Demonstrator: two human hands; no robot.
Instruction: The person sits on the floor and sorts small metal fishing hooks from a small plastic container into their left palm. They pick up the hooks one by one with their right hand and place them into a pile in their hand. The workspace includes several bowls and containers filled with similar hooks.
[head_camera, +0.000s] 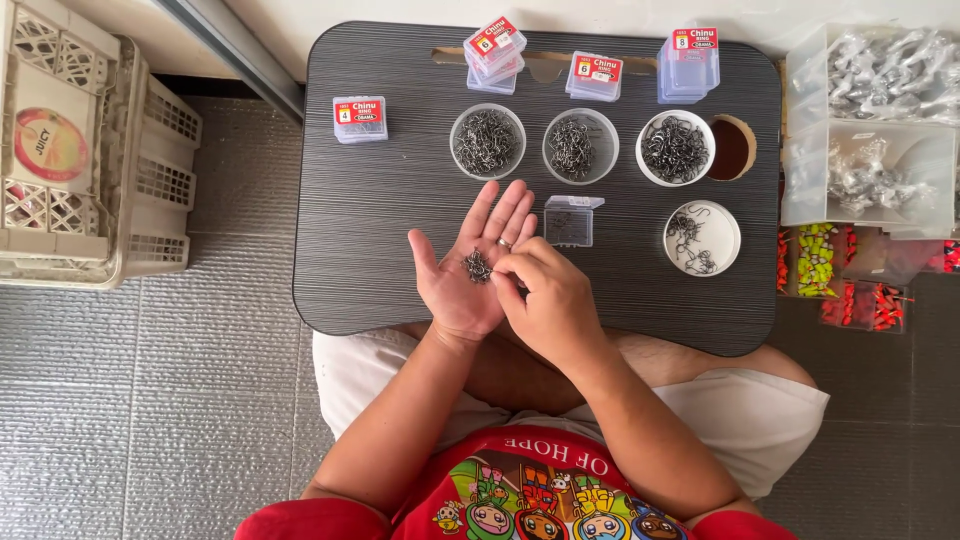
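My left hand (468, 265) lies palm up over the near part of a dark lap table (380, 230), fingers spread, with a small heap of metal fish hooks (477, 266) resting in the palm. My right hand (545, 300) is curled beside it, its fingertips pinching at the edge of that heap. A ring shows on one left finger. Just beyond the hands sits a small clear plastic box (569, 222) with its lid open.
Three round cups of hooks (488, 141) (579, 146) (675, 148) line the table's middle; a fourth white cup (702, 238) stands at the right. Small labelled boxes (360, 119) sit at the back. A beige crate (90, 160) is left; clear bins of tackle (870, 130) are right.
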